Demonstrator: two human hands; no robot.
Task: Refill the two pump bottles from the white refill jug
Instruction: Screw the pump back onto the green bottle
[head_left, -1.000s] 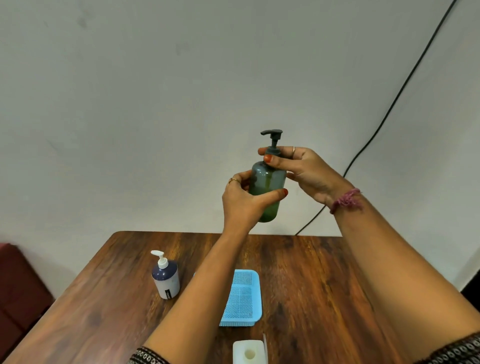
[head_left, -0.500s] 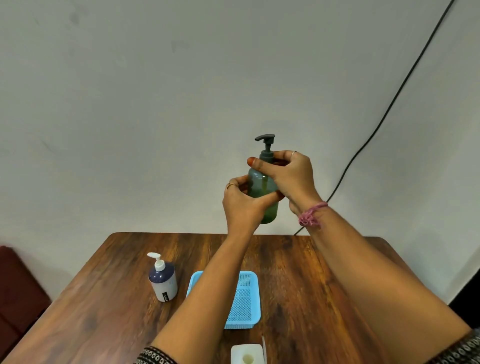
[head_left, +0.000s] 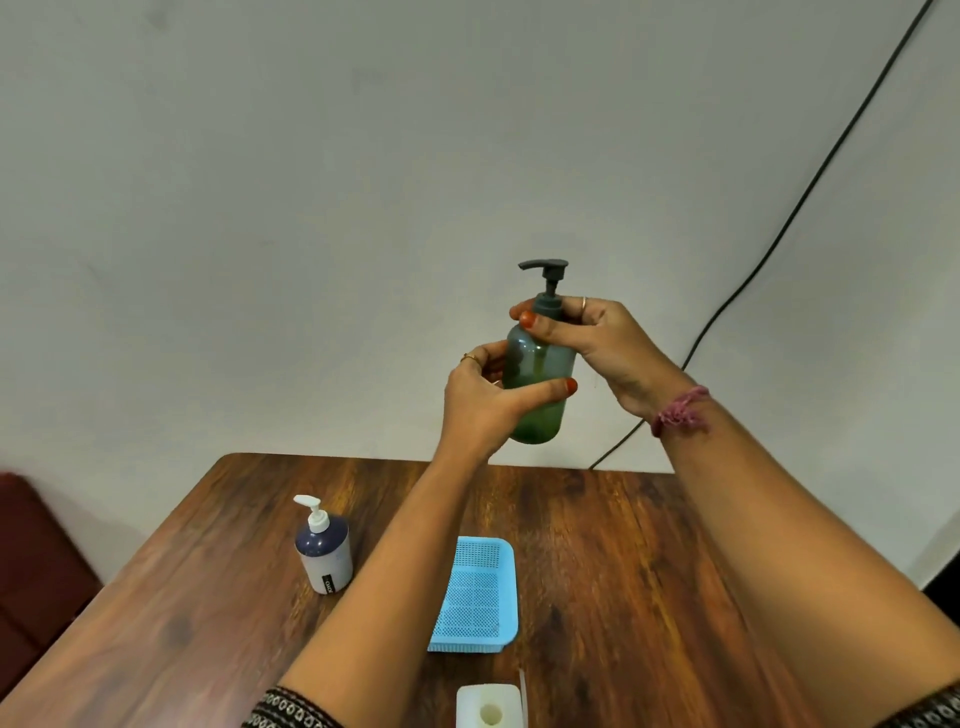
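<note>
Left table half: blocked by white-pumped navy plastic bottle (head_left: 324, 551) | centre: taken by pale blue perforated plastic tray (head_left: 478, 597) | near edge: open-mouthed white refill jug (head_left: 488, 706) | right of tray: bare brown wooden tabletop (head_left: 623, 571) left passable

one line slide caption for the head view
Left hand holds translucent green pump bottle while right hand grips its dark collar above wooden table.

Lighting: soft, even, moderately bright; source outside the view. Plain grey-white wall (head_left: 311, 208) dims toward the corners. Polished brown wooden table (head_left: 623, 545) carries a dull sheen, without hard glare. Shadows: faint and diffuse. Focus: sharp at centre. Blur: dark red seat (head_left: 31, 561) at the left edge is smeared. Distortion: wide-angle; thin black cable (head_left: 810, 187) bows, forearms stretch near the bottom edge.
</note>
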